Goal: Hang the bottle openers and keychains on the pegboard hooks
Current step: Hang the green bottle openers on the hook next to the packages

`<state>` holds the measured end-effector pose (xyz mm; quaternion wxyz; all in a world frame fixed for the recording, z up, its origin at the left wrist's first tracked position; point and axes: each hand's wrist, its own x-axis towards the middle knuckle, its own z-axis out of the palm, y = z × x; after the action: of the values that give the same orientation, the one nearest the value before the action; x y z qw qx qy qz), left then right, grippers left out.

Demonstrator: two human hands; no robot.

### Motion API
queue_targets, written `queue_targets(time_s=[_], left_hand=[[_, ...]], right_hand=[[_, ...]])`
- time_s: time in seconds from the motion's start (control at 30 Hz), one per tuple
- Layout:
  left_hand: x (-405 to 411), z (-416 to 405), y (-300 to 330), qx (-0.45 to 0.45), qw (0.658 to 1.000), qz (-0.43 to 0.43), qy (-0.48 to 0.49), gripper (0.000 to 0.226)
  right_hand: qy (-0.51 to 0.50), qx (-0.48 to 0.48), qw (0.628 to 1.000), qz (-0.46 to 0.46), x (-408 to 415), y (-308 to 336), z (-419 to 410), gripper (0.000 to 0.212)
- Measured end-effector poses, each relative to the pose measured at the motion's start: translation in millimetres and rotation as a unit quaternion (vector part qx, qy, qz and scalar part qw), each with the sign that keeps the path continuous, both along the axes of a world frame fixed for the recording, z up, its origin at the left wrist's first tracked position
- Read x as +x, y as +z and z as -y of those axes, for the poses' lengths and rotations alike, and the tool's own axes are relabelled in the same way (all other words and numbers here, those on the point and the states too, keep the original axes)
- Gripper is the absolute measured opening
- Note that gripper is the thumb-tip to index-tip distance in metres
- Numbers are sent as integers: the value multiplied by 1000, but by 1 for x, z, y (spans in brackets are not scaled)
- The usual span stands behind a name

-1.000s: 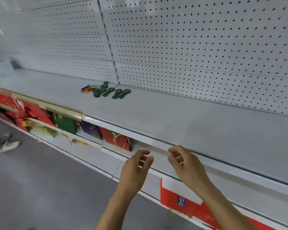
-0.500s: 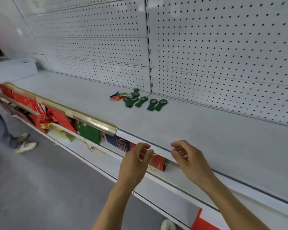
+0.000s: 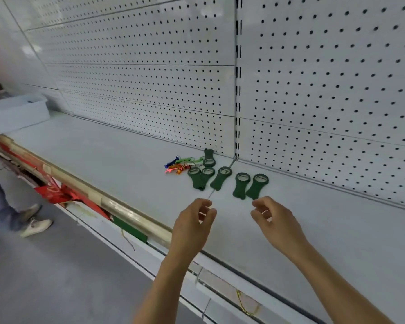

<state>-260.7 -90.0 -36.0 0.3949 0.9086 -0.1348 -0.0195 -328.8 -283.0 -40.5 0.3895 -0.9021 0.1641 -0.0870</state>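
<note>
Several dark green bottle openers lie flat on the white shelf close to the pegboard. A small heap of coloured keychains lies just left of them. No hooks show on the pegboard. My left hand hovers over the shelf in front of the openers, fingers curled and apart, holding nothing. My right hand hovers beside it, just short of the two rightmost openers, also empty with fingers loosely bent.
A white bin stands at the shelf's far left. Below the shelf edge runs a brass-coloured rail over lower shelves with red and green packages. Another person's leg and white shoe stand on the grey floor at left.
The view has closed in on the shelf, so the openers and keychains look larger and nearer. Both hands have risen from the shelf's front edge to just short of the openers.
</note>
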Motion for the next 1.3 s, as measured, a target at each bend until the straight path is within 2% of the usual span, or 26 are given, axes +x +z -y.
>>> queue_targets(time_s=[0.17, 0.3, 0.43, 0.53, 0.63, 0.8, 0.9, 0.97, 1.07, 1.17, 1.23, 1.3], left_hand=[[63, 7, -6, -1, 999, -35, 10, 34], [117, 14, -11, -36, 992, -106, 50, 45], [161, 18, -20, 84, 989, -115, 45, 66], [188, 18, -25, 183, 975, -121, 20, 88], [207, 16, -29, 235, 967, -96, -27, 99], [230, 10, -28, 218, 970, -79, -79, 79], [234, 4, -26, 194, 968, -112, -117, 67], [235, 1, -28, 177, 966, -132, -137, 49], [235, -6, -29, 147, 965, -140, -167, 40], [222, -10, -21, 22, 963, -219, -156, 40], [205, -10, -13, -56, 955, -249, -151, 26], [183, -6, -6, -105, 950, -249, -155, 10]], right_hand=[[-31, -31, 998, -53, 48, -6, 11, 26], [-77, -42, 990, -114, 82, -15, 18, 37], [-151, -76, 966, -194, 112, -20, 18, 46], [-203, -118, 942, -239, 129, -21, 15, 61], [-228, -161, 925, -256, 140, -26, 11, 64], [-264, -116, 920, -264, 149, -29, 9, 46], [-279, -65, 919, -273, 148, -28, 8, 40], [-282, -44, 925, -251, 145, -28, 5, 27], [-293, -22, 938, -186, 134, -32, -8, 11], [-307, 69, 947, -61, 115, -38, -24, 5], [-313, 125, 941, -3, 99, -34, -35, 4], [-315, 143, 938, 35, 82, -28, -42, 7]])
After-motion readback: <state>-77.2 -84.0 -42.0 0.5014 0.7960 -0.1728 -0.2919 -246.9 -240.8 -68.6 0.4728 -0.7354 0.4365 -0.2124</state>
